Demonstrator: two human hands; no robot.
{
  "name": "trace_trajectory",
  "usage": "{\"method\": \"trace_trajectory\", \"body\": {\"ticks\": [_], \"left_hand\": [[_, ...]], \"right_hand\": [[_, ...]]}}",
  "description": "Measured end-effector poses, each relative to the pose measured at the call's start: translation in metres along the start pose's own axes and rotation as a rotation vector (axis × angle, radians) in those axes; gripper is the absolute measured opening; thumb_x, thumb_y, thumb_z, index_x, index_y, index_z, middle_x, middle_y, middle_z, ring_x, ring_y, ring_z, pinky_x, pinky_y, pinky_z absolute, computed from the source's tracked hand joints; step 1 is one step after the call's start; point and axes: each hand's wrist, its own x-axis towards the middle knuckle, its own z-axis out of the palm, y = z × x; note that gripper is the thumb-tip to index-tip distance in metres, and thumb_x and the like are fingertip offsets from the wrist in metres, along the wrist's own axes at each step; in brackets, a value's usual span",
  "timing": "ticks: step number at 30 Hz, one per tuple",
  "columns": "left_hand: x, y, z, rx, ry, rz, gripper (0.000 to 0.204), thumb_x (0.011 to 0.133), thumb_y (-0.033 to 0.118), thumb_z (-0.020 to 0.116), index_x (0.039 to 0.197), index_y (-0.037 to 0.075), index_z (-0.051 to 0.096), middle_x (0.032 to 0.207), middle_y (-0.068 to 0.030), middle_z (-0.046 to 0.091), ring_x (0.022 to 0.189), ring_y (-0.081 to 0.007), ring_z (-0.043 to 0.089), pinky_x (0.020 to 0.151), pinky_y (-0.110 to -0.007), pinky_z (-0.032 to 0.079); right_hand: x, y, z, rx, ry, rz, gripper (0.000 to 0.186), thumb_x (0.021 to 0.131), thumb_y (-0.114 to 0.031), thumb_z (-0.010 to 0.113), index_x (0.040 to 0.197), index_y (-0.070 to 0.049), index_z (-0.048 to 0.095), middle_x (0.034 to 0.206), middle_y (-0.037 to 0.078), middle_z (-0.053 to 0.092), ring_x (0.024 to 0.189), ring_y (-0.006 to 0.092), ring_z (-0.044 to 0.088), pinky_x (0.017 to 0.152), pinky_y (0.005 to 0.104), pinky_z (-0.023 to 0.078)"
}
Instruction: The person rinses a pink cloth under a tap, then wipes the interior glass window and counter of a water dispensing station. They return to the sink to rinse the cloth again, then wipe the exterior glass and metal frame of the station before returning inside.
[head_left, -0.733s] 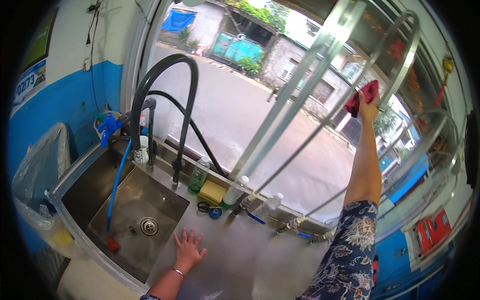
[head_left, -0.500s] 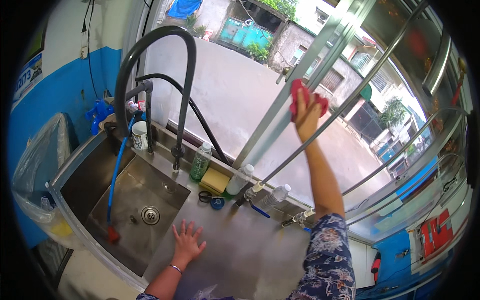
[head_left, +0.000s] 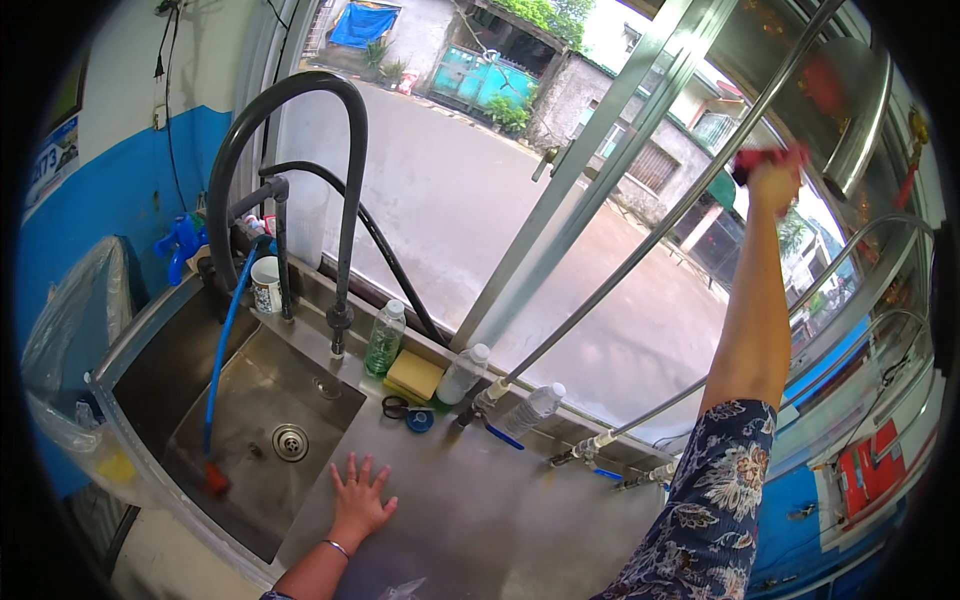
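My right hand [head_left: 775, 188] is raised high at the right, its arm stretched out toward the window glass [head_left: 640, 250]. Bunched in its fingers is a red cloth [head_left: 778, 158]. Low in the view, my left hand [head_left: 361, 500] lies flat with fingers spread on the steel counter [head_left: 480, 500], just right of the sink [head_left: 240, 400]. A vertical metal window frame [head_left: 570, 215] with a latch [head_left: 545, 162] stands left of the cloth. A metal pipe [head_left: 640, 255] slants up past my right forearm.
A black curved faucet [head_left: 352, 130] rises over the sink, where a blue hose [head_left: 222, 350] hangs. Along the counter's back stand a green bottle [head_left: 385, 338], a yellow sponge [head_left: 415, 375], clear bottles [head_left: 463, 374], scissors [head_left: 396, 407] and blue-handled valves [head_left: 503, 437]. A white mug [head_left: 266, 285] stands behind the sink.
My right hand has carried the red cloth rightward, away from the window frame and across the pane. My left hand stays flat on the counter. The view has shifted slightly.
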Motion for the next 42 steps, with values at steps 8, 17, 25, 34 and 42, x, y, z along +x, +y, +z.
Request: {"method": "trace_trajectory", "body": {"ticks": [8,17,25,34,42], "left_hand": [[-0.001,-0.002,-0.004,-0.028,0.014,0.025,0.06,0.082,0.05,0.061,0.135,0.022,0.054,0.146,-0.0135,0.038,0.142,-0.0416,0.022,0.113,-0.07,0.009],[-0.002,0.0,0.0,-0.051,0.023,-0.006,0.061,0.082,0.05,0.062,0.136,0.022,0.053,0.147,-0.0124,0.038,0.143,-0.0398,0.022,0.114,-0.069,0.008],[0.002,-0.001,0.0,-0.02,-0.03,-0.025,0.064,0.081,0.051,0.062,0.138,0.023,0.052,0.15,-0.0116,0.036,0.144,-0.0395,0.02,0.114,-0.068,0.006],[0.003,-0.002,0.001,-0.017,-0.048,-0.026,0.064,0.081,0.05,0.061,0.137,0.023,0.051,0.148,-0.0115,0.037,0.144,-0.0397,0.02,0.114,-0.068,0.006],[0.001,0.0,-0.002,-0.037,-0.004,-0.029,0.063,0.081,0.05,0.061,0.138,0.024,0.052,0.149,-0.0105,0.037,0.144,-0.0387,0.02,0.115,-0.067,0.007]], "right_hand": [[-0.184,-0.153,0.009,-0.084,-0.563,-0.42,0.048,0.093,-0.009,0.041,0.14,-0.013,0.05,0.14,0.023,0.046,0.114,0.0477,0.05,0.105,0.0518,0.037],[-0.325,-0.134,-0.115,0.107,-1.288,-1.101,0.04,0.085,-0.018,0.054,0.124,-0.022,0.062,0.13,0.003,0.054,0.1,0.0247,0.055,0.083,0.0392,0.046],[-0.045,-0.041,-0.036,0.006,-0.434,0.014,0.033,0.093,-0.038,0.055,0.087,-0.008,0.067,0.077,0.013,0.062,0.072,0.0246,0.062,0.069,0.039,0.048],[-0.277,-0.148,-0.059,-0.127,-0.727,-0.738,0.046,0.085,-0.013,0.052,0.131,-0.012,0.058,0.125,0.02,0.054,0.104,0.0421,0.055,0.085,0.0512,0.044],[-0.405,-0.128,-0.12,0.38,-1.494,-1.227,0.021,0.084,-0.018,0.051,0.093,-0.015,0.071,0.115,0.0,0.064,0.102,0.0222,0.058,0.083,0.0382,0.043]]}}
